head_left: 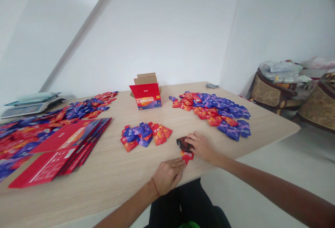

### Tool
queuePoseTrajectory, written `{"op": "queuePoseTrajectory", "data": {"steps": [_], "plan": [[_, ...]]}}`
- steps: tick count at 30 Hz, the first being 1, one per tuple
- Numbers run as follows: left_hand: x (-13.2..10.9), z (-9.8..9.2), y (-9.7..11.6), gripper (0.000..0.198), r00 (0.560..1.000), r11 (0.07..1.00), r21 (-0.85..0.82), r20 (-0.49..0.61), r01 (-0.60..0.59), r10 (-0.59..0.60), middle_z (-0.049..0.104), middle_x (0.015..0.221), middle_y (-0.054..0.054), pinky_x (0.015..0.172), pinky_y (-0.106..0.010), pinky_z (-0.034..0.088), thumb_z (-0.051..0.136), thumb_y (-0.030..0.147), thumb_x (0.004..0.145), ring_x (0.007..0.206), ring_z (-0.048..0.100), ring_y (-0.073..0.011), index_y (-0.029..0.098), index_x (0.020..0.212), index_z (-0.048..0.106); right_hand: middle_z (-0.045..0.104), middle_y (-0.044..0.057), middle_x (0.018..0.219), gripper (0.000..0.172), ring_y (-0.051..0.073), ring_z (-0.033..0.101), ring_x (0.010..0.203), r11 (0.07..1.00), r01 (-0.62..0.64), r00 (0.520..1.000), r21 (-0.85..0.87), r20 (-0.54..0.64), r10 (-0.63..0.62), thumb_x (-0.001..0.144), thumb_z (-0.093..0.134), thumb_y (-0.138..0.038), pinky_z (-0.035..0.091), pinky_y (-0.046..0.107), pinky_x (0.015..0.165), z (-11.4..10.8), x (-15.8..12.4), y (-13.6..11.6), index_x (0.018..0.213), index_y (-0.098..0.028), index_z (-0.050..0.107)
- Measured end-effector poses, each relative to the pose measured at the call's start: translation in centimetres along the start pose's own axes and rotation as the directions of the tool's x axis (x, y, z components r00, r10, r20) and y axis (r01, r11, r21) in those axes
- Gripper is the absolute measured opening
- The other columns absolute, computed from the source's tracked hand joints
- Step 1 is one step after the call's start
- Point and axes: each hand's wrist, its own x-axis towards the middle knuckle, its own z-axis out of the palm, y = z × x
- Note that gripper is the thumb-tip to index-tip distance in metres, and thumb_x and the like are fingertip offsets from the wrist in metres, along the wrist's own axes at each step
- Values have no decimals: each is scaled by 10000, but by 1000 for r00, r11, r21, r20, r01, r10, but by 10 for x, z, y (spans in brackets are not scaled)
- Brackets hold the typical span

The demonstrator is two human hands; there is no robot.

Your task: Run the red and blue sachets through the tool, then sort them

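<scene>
My left hand lies low over the table near its front edge, its fingers together and their tips pressed on the end of a small red sachet. In my right hand is a crumpled dark brown cloth, gripped under curled fingers at the sachet's far end. Part of the sachet is hidden beneath the cloth and both hands. Just beyond my left hand is a small pile of red and purple sachets.
An open red carton stands at the back. Purple and red sachets are spread at the right, with a bigger heap at the left. Flattened red cartons are stacked at the left front. Armchairs hold bags beyond the table.
</scene>
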Motion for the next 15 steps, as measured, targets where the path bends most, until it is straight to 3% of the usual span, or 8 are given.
{"op": "queuePoseTrajectory", "data": {"steps": [6,10,12,15], "plan": [[-1,2,-2,439,1000,1000,20,-13,-3,4,617,1413,-40,1161,-346,428,465,161,976,1332,560,-169,233,1386,602,671,67,1069,287,236,557,993,995,-85,996,-54,18,86,818,676,-132,441,338,831,-9,34,72,1084,-231,717],[0,1,-1,420,999,998,60,-28,-19,21,631,1396,-47,1139,-341,453,456,174,985,1330,562,-177,227,1371,614,688,52,1063,274,223,605,999,990,-140,987,17,-80,141,824,682,-171,450,322,837,-20,36,92,1083,-241,738],[0,-1,1,411,999,996,85,-28,-28,31,641,1384,-51,1130,-335,463,446,180,990,1316,577,-178,226,1361,620,697,46,1066,260,220,629,983,965,-229,946,126,-203,251,850,678,-261,470,316,819,-24,24,96,1104,-253,735],[4,-6,5,390,999,989,140,3,-52,52,661,1355,-65,1120,-349,472,444,188,990,1278,607,-194,225,1332,629,717,57,1031,293,240,659,941,889,-351,826,294,-350,442,852,673,-396,502,341,792,-24,-6,108,1096,-247,734]]}}
